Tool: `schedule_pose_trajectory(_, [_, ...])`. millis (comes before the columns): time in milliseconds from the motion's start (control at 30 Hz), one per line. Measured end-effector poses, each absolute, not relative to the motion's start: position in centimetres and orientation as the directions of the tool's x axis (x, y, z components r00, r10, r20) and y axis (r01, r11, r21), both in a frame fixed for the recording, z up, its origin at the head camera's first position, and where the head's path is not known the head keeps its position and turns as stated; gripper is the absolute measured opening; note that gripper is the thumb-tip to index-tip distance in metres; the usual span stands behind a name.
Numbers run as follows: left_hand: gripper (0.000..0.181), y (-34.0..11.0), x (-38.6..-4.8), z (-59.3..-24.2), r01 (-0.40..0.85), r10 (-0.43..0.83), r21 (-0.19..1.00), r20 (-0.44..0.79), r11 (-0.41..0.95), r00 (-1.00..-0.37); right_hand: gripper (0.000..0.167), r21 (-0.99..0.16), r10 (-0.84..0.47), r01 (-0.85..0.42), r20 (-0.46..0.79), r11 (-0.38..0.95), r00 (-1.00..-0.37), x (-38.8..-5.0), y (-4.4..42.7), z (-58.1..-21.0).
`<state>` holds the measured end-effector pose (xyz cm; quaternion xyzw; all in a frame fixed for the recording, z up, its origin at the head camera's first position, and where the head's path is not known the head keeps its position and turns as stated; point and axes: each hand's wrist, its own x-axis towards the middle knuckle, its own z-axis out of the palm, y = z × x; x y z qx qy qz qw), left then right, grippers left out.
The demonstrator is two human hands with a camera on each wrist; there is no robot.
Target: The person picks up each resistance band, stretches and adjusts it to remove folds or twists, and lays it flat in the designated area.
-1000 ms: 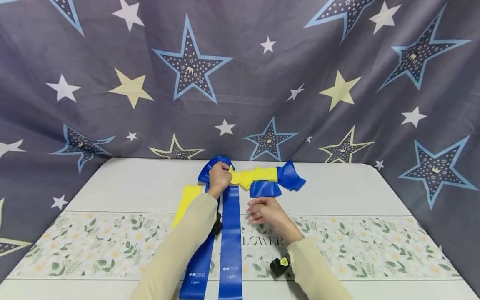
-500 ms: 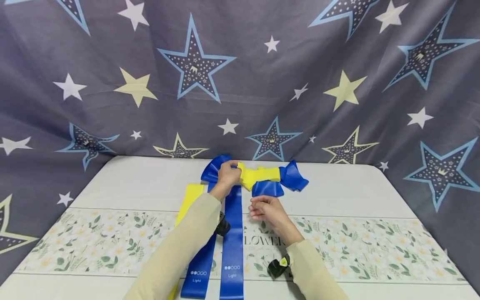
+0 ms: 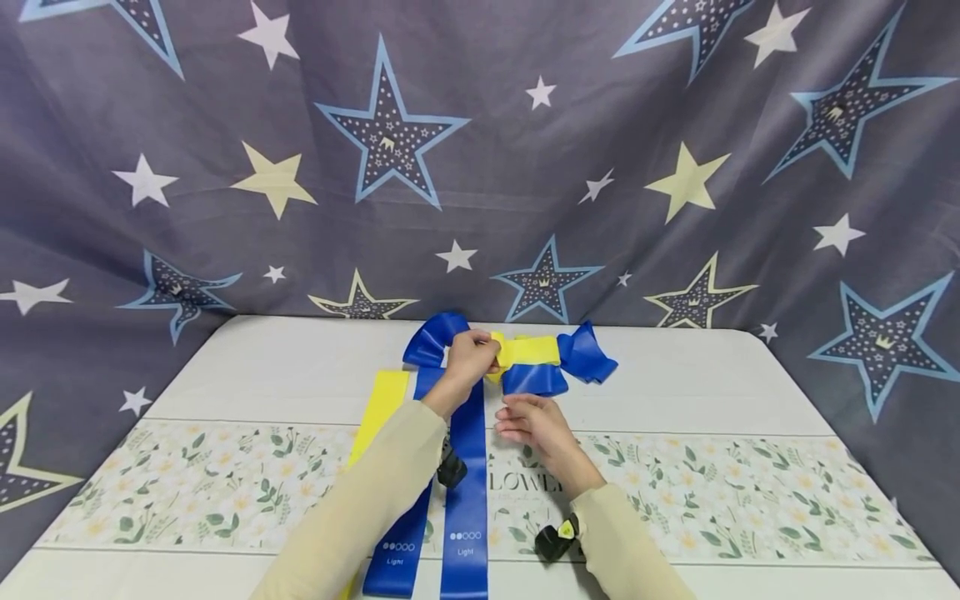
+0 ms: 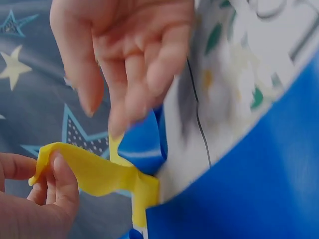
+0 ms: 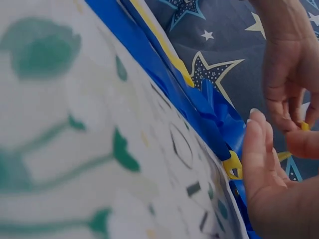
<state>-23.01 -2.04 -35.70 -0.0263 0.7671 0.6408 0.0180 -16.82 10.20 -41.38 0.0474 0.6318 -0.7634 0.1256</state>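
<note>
My left hand pinches the left end of a yellow band at the back middle of the table. In the left wrist view, the thumb and fingers of that hand hold the band, which stretches towards a blue band. My right hand hovers nearer the front, holding nothing, its fingers loosely bent below a folded blue part. The right wrist view shows the right hand apart from the left hand.
Two long blue strips marked "Light" run towards the front edge, with a yellow strip beside them. A blue loop lies left of my left hand, a crumpled blue end to the right. A star-patterned curtain hangs behind.
My left hand has moved to the right with the yellow end, leaving more of the blue loop uncovered. My right hand has stayed nearly in place.
</note>
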Motion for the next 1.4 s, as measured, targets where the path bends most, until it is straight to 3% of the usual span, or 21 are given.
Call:
schedule_pose_trajectory(467, [0.028, 0.0, -20.7, -34.1, -0.109, 0.079, 0.992, -0.114, 0.063, -0.990, 0.057, -0.789, -0.209, 0.292, -0.210, -0.540, -0.955, -16.4, 10.9, -40.6])
schedule_pose_trajectory(600, [0.026, 0.3, -20.1, -33.6, -0.122, 0.109, 0.992, -0.124, 0.023, -0.986, 0.054, -0.717, -0.181, 0.278, -0.211, -0.639, -0.961, -16.5, 11.0, -40.2])
schedule_pose_trajectory(800, [0.025, 0.8, -19.2, -32.9, -0.115, 0.148, 0.993, -0.112, -0.006, -0.983, 0.036, -0.627, -0.132, 0.222, -0.188, -0.747, -0.973, -16.4, 11.4, -39.6])
schedule_pose_trajectory(1033, [0.027, 1.1, -18.3, -32.5, -0.091, 0.178, 0.995, -0.081, -0.050, -0.981, 0.031, -0.564, -0.104, 0.187, -0.177, -0.804, -0.979, -16.6, 12.1, -39.2])
schedule_pose_trajectory(1233, [0.028, 1.0, -17.8, -32.6, -0.118, 0.191, 0.991, -0.105, -0.060, -0.976, 0.025, -0.637, -0.026, 0.140, -0.186, -0.758, -0.982, -16.8, 13.5, -38.4])
schedule_pose_trajectory(1400, [0.028, 1.1, -17.0, -32.9, -0.127, 0.216, 0.988, -0.106, -0.086, -0.971, 0.023, -0.635, -0.021, 0.133, -0.181, -0.761, -0.983, -17.1, 14.8, -38.2])
